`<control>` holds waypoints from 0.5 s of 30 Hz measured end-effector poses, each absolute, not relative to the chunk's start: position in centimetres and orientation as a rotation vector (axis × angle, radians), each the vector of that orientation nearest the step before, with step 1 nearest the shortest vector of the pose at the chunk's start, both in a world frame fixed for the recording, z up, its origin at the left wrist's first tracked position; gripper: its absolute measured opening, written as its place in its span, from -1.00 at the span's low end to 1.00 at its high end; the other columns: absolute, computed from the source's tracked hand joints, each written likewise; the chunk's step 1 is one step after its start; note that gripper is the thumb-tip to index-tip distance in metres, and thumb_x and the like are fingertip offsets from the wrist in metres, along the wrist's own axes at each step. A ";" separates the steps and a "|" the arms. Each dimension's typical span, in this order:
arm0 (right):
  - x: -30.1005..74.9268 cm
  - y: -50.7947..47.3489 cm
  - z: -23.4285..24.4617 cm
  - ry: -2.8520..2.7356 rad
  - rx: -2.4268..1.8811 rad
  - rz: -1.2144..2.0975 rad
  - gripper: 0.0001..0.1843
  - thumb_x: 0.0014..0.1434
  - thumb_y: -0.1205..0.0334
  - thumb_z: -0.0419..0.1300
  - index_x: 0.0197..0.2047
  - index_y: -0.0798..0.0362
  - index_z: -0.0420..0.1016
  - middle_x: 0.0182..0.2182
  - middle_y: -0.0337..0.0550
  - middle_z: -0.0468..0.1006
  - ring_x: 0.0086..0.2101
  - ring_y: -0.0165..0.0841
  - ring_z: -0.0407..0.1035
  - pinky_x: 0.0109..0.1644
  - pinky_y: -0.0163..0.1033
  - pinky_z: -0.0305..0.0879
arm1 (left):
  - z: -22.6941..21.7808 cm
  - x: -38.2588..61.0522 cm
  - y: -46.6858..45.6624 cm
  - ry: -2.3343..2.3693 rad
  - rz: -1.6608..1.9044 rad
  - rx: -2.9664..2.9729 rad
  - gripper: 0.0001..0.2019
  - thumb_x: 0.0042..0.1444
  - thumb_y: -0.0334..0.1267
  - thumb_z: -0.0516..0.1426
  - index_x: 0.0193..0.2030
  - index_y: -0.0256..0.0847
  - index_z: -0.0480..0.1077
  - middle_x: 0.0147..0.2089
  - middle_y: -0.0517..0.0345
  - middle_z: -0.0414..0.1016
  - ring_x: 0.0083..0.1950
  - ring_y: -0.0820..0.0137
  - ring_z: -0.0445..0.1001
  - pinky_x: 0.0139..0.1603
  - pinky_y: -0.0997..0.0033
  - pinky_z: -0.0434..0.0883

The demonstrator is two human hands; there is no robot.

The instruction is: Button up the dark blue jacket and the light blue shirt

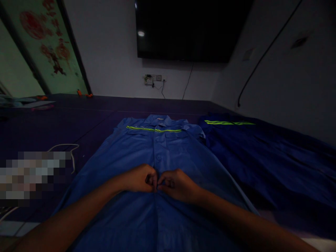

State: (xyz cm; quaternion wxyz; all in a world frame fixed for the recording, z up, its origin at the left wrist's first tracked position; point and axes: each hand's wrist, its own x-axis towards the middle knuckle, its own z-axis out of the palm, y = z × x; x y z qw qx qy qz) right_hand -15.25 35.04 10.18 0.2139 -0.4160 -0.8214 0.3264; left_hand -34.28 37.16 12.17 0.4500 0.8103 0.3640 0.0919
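Note:
A blue short-sleeved work shirt (128, 148) lies spread face up, its collar away from me and a yellow-green stripe across the chest. My left hand (140, 178) and my right hand (180, 185) meet over its front placket, below a visible button (158, 157). Curled fingers of both hands pinch the shirt's front edges, the fingertips almost touching. Whatever lies right between the fingertips, perhaps a button or buttonhole, is too dark and small to make out.
To the right lies a darker blue garment (236, 150) with a similar stripe. A white cable (75, 154) and a blurred-out object (31, 173) are at the left. Behind stand a wall with sockets (154, 78) and a large television (189, 31).

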 end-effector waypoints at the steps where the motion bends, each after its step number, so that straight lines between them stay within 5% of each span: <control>1: -15.3 35.0 10.1 -2.278 -1.168 0.895 -0.89 -0.03 0.34 0.21 -0.35 0.08 0.48 -0.65 -0.37 0.34 -0.65 -0.56 0.19 -0.60 -0.47 0.01 | 12.2 -34.3 37.2 0.900 0.231 2.003 -0.90 -0.21 -0.42 0.15 -0.46 -0.30 0.45 -0.55 0.28 0.37 -0.51 0.59 0.25 -0.51 0.61 0.16; 15: -15.8 35.0 10.3 -2.252 -1.274 0.847 -0.90 -0.05 0.42 0.17 -0.42 0.10 0.48 -0.66 -0.36 0.34 -0.65 -0.56 0.18 -0.60 -0.46 -0.02 | 11.8 -34.4 37.3 0.874 0.241 2.023 -0.93 -0.18 -0.38 0.16 -0.47 -0.29 0.42 -0.56 0.29 0.34 -0.52 0.60 0.23 -0.51 0.62 0.16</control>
